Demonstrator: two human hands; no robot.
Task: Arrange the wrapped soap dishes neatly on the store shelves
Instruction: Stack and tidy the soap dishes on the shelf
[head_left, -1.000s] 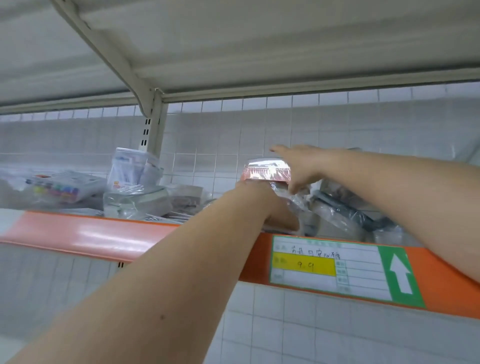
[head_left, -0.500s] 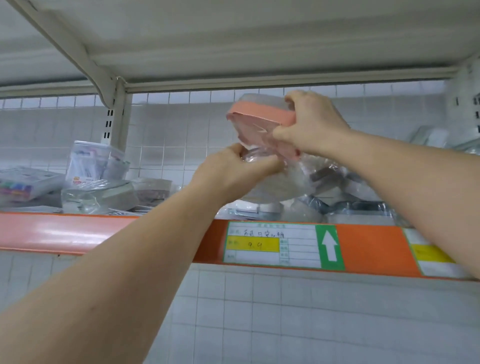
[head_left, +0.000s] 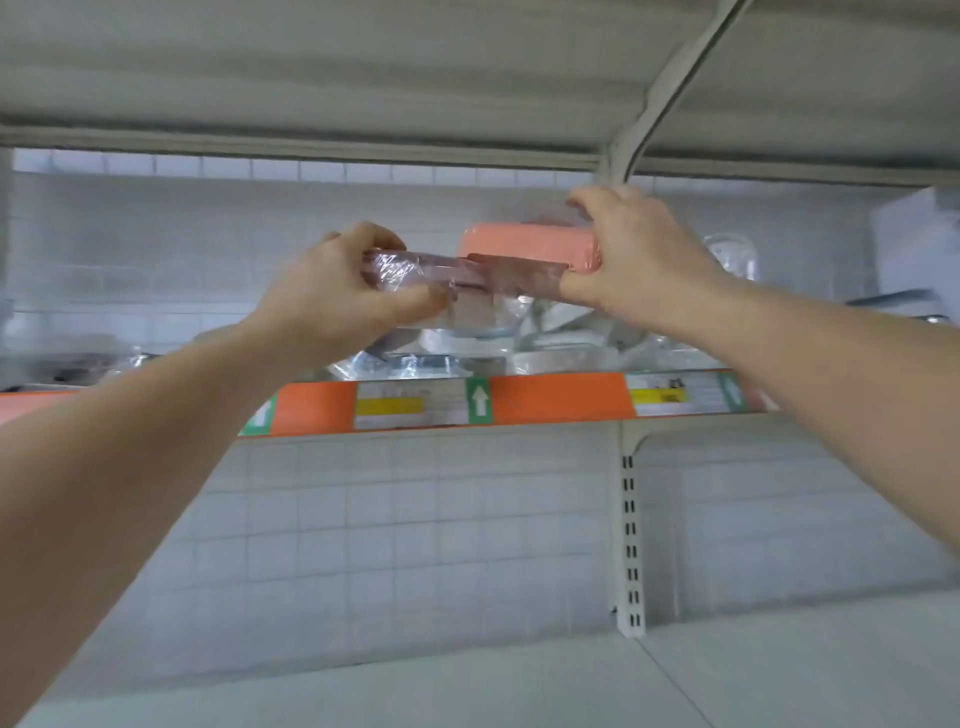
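Note:
A pink soap dish (head_left: 524, 248) in clear plastic wrap is held level in the air above the orange-edged shelf (head_left: 556, 397). My left hand (head_left: 343, 291) grips its left end, where the wrap (head_left: 395, 267) is crinkled. My right hand (head_left: 634, 254) grips its right end, fingers over the top and thumb underneath. Below the dish, several other wrapped items (head_left: 467, 343) lie jumbled on the shelf, partly hidden by my hands.
The shelf's front strip carries price labels (head_left: 410, 405) with green arrow tags. A white upright bracket (head_left: 629, 519) runs down the tiled back wall. Another shelf's underside (head_left: 467, 78) is close overhead. A pale lower shelf (head_left: 519, 686) lies below.
Both hands have moved the pink dish to the right and turned it from tilted to level. The view has shifted right along the shelf.

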